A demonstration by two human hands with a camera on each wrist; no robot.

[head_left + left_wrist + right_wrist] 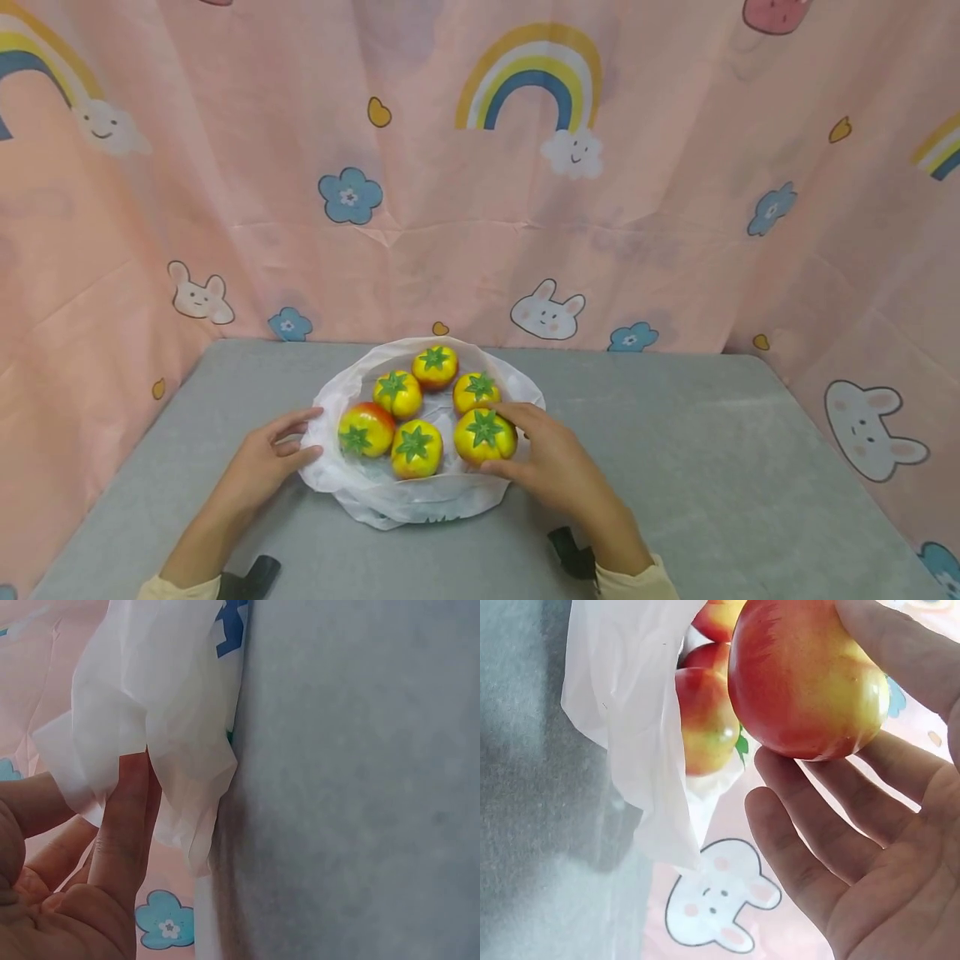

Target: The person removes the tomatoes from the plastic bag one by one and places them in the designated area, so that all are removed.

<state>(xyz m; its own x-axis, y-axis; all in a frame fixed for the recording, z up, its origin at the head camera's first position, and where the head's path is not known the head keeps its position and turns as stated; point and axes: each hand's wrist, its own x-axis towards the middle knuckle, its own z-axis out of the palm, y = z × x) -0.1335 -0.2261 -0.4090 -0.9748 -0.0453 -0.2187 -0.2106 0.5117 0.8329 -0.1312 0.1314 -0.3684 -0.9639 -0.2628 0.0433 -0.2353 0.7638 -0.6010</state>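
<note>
A white plastic bag (330, 396), its mouth spread wide, holds several yellow-red toy fruits with green star-shaped leaves, one of them (417, 450) near the front. My left hand (262, 458) pinches the bag's left edge; in the left wrist view the fingers (124, 832) lie against the crumpled plastic (172, 697). At the bag's right side, my right hand (562, 467) grips the front right fruit (486, 442) between thumb and fingers. The right wrist view shows this fruit (802, 682) above the curved fingers (810, 825), beside the bag's wall (630, 712).
The bag stands on a grey table (697, 467), near its back edge. Behind and at both sides hangs a pink curtain (450, 275) printed with rainbows, rabbits and flowers. Black straps or mounts (572, 553) show at both wrists.
</note>
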